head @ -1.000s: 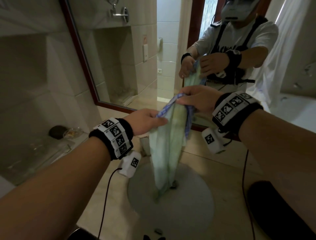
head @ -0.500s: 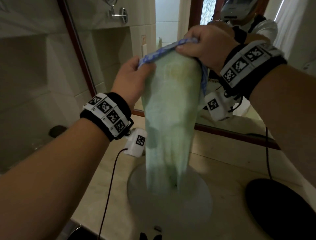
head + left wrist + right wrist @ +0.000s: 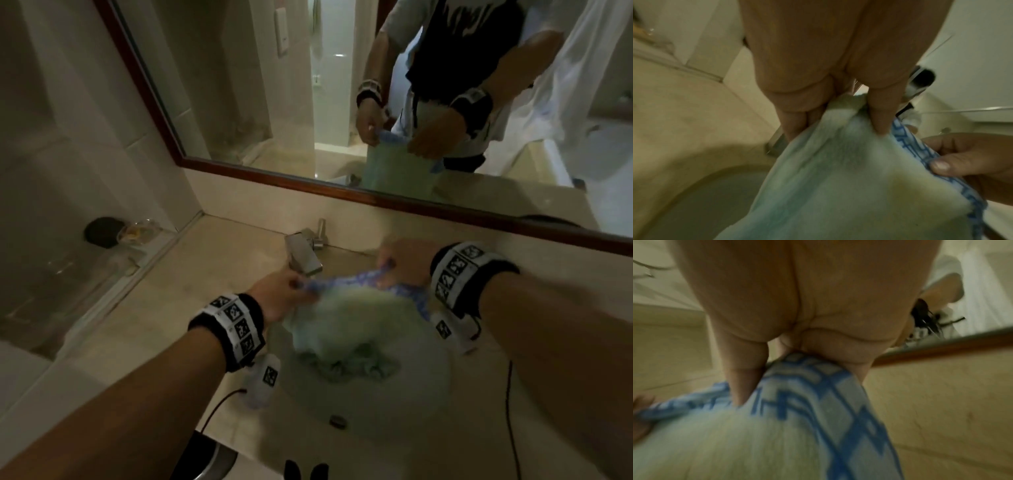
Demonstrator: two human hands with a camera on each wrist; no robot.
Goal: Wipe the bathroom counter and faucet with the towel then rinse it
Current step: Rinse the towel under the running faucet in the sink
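A pale green towel (image 3: 346, 322) with a blue patterned border hangs low over the round sink basin (image 3: 404, 411), its lower end bunched in the bowl. My left hand (image 3: 277, 291) pinches the towel's top edge at the left, just in front of the chrome faucet (image 3: 303, 255). My right hand (image 3: 400, 263) pinches the same edge at the right. In the left wrist view, the left hand (image 3: 838, 116) holds the towel (image 3: 838, 186) between thumb and fingers. In the right wrist view, the right hand (image 3: 797, 363) pinches the blue border of the towel (image 3: 818, 402).
The beige counter (image 3: 178, 301) surrounds the sink, with a wood-framed mirror (image 3: 274, 171) behind it. A dark round object (image 3: 102, 232) and a glass dish (image 3: 138, 231) sit on a side shelf at the left. A sink overflow hole (image 3: 337, 420) shows near the front rim.
Both hands have dropped from chest height down to the sink, carrying the towel with them. Its lower part now lies crumpled in the basin. The head view has tilted downward.
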